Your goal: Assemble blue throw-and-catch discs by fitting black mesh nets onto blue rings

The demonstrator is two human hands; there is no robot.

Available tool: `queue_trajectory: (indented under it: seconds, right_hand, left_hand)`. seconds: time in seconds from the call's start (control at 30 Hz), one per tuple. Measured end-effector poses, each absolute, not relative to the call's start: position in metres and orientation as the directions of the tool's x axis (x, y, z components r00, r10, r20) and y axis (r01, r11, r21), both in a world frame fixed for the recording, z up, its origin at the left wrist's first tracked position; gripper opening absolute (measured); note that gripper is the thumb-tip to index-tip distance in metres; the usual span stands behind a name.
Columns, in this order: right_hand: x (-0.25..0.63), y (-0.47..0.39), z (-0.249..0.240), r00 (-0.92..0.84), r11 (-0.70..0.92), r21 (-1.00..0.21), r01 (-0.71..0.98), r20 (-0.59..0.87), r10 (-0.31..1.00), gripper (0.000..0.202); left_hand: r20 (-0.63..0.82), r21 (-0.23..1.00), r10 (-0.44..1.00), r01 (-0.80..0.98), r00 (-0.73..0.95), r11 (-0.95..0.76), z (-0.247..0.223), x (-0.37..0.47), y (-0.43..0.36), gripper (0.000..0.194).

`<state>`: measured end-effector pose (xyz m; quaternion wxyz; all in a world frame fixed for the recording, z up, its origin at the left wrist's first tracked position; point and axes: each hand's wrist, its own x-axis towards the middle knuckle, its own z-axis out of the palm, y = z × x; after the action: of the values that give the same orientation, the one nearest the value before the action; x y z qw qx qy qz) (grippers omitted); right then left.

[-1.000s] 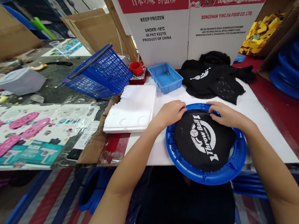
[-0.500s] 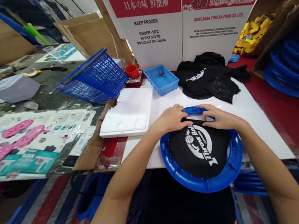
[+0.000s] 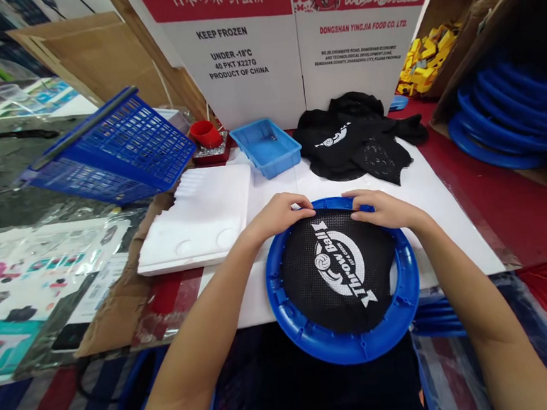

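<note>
A blue plastic ring [image 3: 281, 299] rests over the table's front edge, its near part overhanging toward my body. Black mesh fabric [image 3: 302, 278] with a white "Throw Ball" print spans most of its opening, with a gap at the right. At the ring's far left, my left hand [image 3: 286, 213] pinches the mesh edge between thumb and fingers. My right hand [image 3: 380, 209] grips the far right rim, fingers over the ring and thumb against the mesh edge. Further black mesh pieces [image 3: 363, 141] lie heaped beyond the hands.
A light-blue tray [image 3: 269, 151] and a white foam slab [image 3: 199, 220] lie to the left. Behind them are a tilted blue basket [image 3: 122, 147] and a red cup [image 3: 205, 134]. Blue rings [image 3: 508, 117] fill a carton at right. A white printed carton [image 3: 255, 93] stands at the back.
The mesh has been drawn flatter and farther toward the ring's far rim, and its print has turned. Both hands have shifted outward to that rim. The view has swung slightly right.
</note>
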<state>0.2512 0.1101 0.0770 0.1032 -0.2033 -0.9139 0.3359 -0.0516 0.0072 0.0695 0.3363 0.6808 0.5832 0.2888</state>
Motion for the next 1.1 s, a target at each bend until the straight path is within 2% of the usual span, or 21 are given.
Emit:
queue_trajectory:
  seconds: [0.17, 0.3, 0.43, 0.57, 0.87, 1.1]
  right_hand:
    - [0.253, 0.115, 0.073, -0.877, 0.685, -0.666, 0.295, 0.095, 0.470, 0.026]
    - [0.257, 0.121, 0.070, -0.856, 0.603, -0.743, 0.292, 0.079, 0.512, 0.023]
    - [0.261, 0.127, 0.066, -0.827, 0.469, -0.837, 0.282, 0.036, 0.561, 0.024]
    - [0.265, 0.134, 0.064, -0.817, 0.405, -0.874, 0.268, 0.017, 0.576, 0.023]
    - [0.266, 0.136, 0.067, -0.857, 0.526, -0.804, 0.277, 0.040, 0.513, 0.029]
    - [0.261, 0.130, 0.066, -0.856, 0.642, -0.699, 0.315, 0.082, 0.510, 0.027]
  left_hand:
    - [-0.044, 0.822, 0.989, 0.568, 0.142, -0.045, 0.064, -0.053, 0.010, 0.025]
    - [-0.047, 0.829, 0.993, 0.559, 0.108, -0.022, 0.058, -0.053, 0.013, 0.028]
    - [-0.071, 0.898, 0.997, 0.438, 0.036, 0.048, 0.054, -0.052, 0.014, 0.025]
    - [-0.061, 0.950, 0.997, 0.305, -0.044, 0.071, 0.048, -0.047, 0.014, 0.027]
    - [-0.028, 0.948, 0.996, 0.314, -0.082, 0.053, 0.040, -0.041, 0.014, 0.031]
    - [-0.071, 0.933, 0.995, 0.349, -0.065, 0.089, 0.043, -0.049, 0.017, 0.032]
